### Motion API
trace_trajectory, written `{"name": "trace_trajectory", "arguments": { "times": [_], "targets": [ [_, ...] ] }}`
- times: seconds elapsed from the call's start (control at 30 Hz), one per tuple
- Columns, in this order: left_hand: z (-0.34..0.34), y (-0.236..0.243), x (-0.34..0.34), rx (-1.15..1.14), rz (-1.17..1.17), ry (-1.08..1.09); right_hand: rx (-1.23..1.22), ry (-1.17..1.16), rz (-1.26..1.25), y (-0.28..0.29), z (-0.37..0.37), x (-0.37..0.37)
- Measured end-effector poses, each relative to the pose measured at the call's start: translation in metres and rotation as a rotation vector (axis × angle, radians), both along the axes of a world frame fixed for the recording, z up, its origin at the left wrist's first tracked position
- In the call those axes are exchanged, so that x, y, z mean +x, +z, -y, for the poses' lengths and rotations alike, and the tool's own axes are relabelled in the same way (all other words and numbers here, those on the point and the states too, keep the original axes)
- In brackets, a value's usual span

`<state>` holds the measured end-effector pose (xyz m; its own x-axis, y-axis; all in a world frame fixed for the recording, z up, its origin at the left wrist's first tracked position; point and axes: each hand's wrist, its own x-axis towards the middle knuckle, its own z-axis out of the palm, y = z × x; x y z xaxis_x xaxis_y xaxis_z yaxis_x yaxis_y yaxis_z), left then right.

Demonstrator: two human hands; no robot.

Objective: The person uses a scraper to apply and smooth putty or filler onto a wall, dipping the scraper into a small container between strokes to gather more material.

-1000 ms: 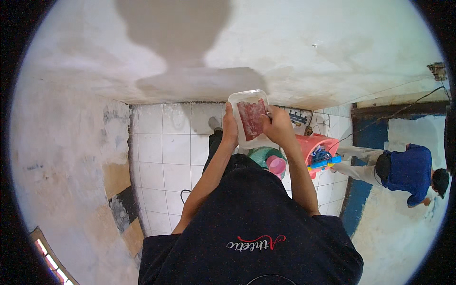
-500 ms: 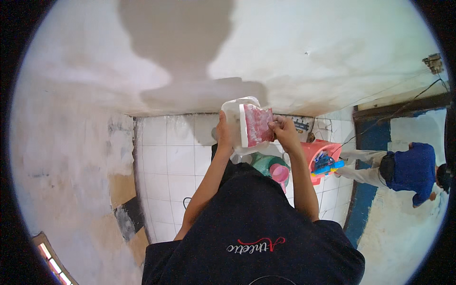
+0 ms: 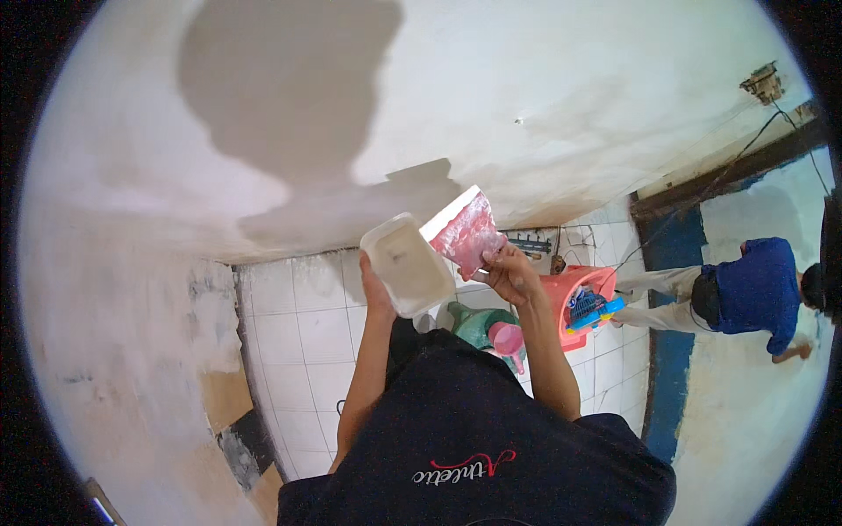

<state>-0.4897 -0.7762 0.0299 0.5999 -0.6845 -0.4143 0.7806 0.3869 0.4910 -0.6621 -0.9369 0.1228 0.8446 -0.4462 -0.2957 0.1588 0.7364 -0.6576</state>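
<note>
My left hand (image 3: 377, 291) grips the side of a whitish rectangular plastic tub (image 3: 409, 272), its open top turned up and pale residue inside. In my right hand (image 3: 510, 273) is a wide red putty scraper (image 3: 466, 230), smeared with white filler, its white edge pointing up toward the wall. The scraper is tilted beside the tub's upper right rim, apart from my left fingers. My right fingers close on the scraper's lower right end. Both hands are in front of the patchy, pale wall (image 3: 491, 79).
Below my right forearm stand a green container (image 3: 474, 323) with a pink dipper (image 3: 506, 338) and a pink plastic chair-like piece (image 3: 605, 279) holding a blue-and-yellow item (image 3: 598, 314). At the right a person in blue (image 3: 754, 285) faces another wall. A cable (image 3: 702, 206) hangs nearby.
The scraper has come off the tub and tilted, so the tub's inside shows. The tub has moved left and down. The view has shifted, and the co-worker's arm is lower.
</note>
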Motion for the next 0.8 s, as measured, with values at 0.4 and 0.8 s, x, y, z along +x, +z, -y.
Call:
{"name": "trace_trajectory", "arguments": {
  "times": [0.4,0.8],
  "targets": [
    [0.036,-0.005,-0.005,0.058,0.049,-0.018,0.068,-0.17,0.079,0.004,0.012,0.007],
    [0.037,-0.016,-0.006,-0.064,0.013,-0.097,-0.089,-0.452,-0.023,0.019,0.107,-0.014]
  ]
}}
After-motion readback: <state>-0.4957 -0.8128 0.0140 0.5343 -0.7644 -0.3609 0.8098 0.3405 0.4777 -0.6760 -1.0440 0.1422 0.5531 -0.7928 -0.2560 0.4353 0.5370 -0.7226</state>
